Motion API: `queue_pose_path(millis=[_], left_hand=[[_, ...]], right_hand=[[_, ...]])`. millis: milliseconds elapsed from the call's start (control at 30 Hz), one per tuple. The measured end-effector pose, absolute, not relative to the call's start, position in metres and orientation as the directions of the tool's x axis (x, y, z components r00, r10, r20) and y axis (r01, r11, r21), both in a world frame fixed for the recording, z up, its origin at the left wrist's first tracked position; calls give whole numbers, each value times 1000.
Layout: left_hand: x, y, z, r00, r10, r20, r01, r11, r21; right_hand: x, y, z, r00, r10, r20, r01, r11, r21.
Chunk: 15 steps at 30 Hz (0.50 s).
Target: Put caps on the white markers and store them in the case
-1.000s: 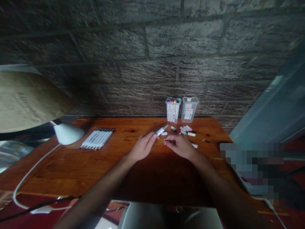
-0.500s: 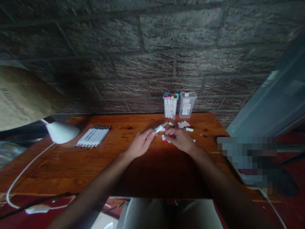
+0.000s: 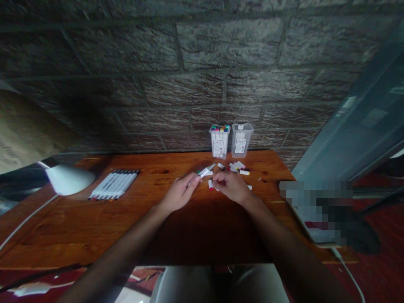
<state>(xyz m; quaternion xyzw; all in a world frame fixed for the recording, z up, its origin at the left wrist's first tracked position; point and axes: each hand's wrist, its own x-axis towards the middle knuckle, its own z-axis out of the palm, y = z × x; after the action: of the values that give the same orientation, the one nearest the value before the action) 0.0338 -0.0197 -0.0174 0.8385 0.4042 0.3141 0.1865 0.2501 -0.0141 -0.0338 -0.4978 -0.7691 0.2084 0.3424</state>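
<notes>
My left hand (image 3: 178,194) pinches a white marker (image 3: 205,171) whose uncapped tip points up and to the right. My right hand (image 3: 232,187) is closed just beside it, fingers curled over something small I cannot make out. A white cap with a red end (image 3: 210,184) lies on the table between the two hands. Several loose caps (image 3: 237,167) are scattered just beyond my right hand.
Two clear plastic boxes stand against the brick wall: one full of markers (image 3: 219,140), the other (image 3: 241,139) nearly empty. A row of white markers (image 3: 114,184) lies at the left. A white desk lamp (image 3: 65,179) and its cable are at the far left on the wooden table (image 3: 94,223).
Both hands have stayed together over the marker. The right hand's fingers shifted slightly and the red-ended cap now lies exposed between the hands. The camera drifted a little.
</notes>
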Motion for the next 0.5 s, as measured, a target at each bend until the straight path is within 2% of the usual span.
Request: queue_pose_path(millis=[500], left_hand=[[34, -20, -20, 494, 761, 421, 562, -649, 513]], right_hand=[[250, -17, -29, -279, 899, 337, 658, 435, -615]])
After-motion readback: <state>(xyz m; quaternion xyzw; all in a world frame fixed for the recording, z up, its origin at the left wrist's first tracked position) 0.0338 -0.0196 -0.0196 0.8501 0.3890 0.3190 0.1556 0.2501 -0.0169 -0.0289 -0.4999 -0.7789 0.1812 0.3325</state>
